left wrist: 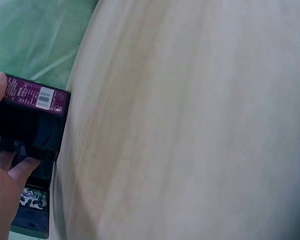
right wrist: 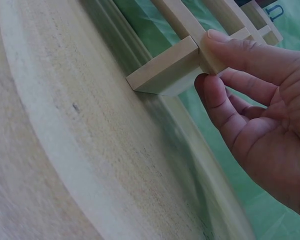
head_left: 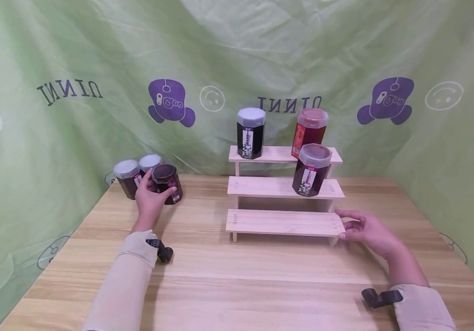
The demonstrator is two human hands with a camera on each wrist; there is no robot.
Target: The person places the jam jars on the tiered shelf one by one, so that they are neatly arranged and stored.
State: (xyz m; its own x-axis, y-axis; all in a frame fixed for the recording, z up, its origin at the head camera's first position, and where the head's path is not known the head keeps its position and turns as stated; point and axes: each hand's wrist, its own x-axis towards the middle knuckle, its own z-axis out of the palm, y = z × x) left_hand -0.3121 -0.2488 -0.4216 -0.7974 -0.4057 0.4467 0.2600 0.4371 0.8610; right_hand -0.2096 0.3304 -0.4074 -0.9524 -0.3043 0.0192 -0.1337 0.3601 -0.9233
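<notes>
At the back left of the table, my left hand (head_left: 151, 202) grips a dark jar (head_left: 168, 184) with a dark lid, thumb on one side and fingers on the other. The left wrist view shows that jar's purple label (left wrist: 37, 95) with a barcode. My right hand (head_left: 367, 232) pinches the right end of the lowest board of a three-step wooden stand (head_left: 284, 222). Seen from the right wrist, the thumb (right wrist: 230, 42) lies on top of the board's corner and the curled fingers are beneath it.
Two white-lidded jars, a front one (head_left: 127, 179) and a rear one (head_left: 150, 161), stand beside the held jar. The top step bears a dark jar (head_left: 251, 133) and a red jar (head_left: 309, 131); a dark-red jar (head_left: 312, 170) stands on the middle step. Green printed cloth (head_left: 220, 46) hangs behind.
</notes>
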